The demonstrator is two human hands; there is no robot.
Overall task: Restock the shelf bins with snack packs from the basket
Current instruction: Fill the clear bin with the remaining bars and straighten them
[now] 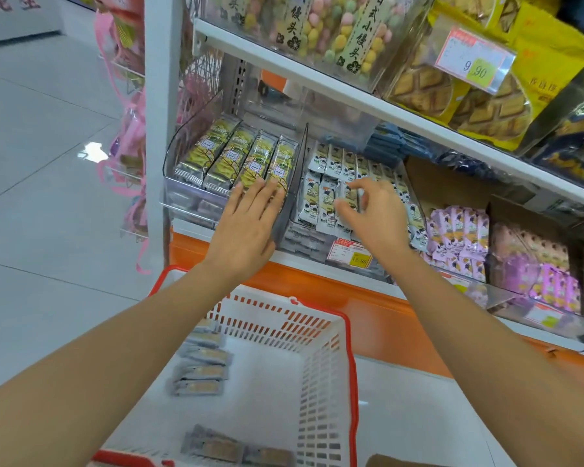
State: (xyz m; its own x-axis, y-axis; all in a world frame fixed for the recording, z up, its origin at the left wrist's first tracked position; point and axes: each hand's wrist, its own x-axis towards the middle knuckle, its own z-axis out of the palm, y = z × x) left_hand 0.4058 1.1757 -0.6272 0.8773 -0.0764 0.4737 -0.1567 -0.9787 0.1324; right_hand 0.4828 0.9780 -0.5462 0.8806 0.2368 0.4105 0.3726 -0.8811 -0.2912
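A shop aisle with a pale glossy tiled floor (48,197); a white shelf (317,81) carries clear bins. The left hand (246,227) lies flat, grip wide, on the yellow packs (236,156) in the left bin (189,143), and the right hand (371,217) has its grip pinched on a small white pack (346,197) in the right bin (304,241). Below them is a red-rimmed white basket (321,382) with grey packs (203,372) on its bottom.

The basket (349,335) stood below and before the shelf (304,264), with snack packs (203,369) lying along its left side. On the shelf two bins sat side by side: the left bin (189,200) held long packs (240,156), the right bin (304,241) small packs (327,197). The left hand (246,224) rested on the long packs, and the right hand (375,214) pinched one of the small packs.
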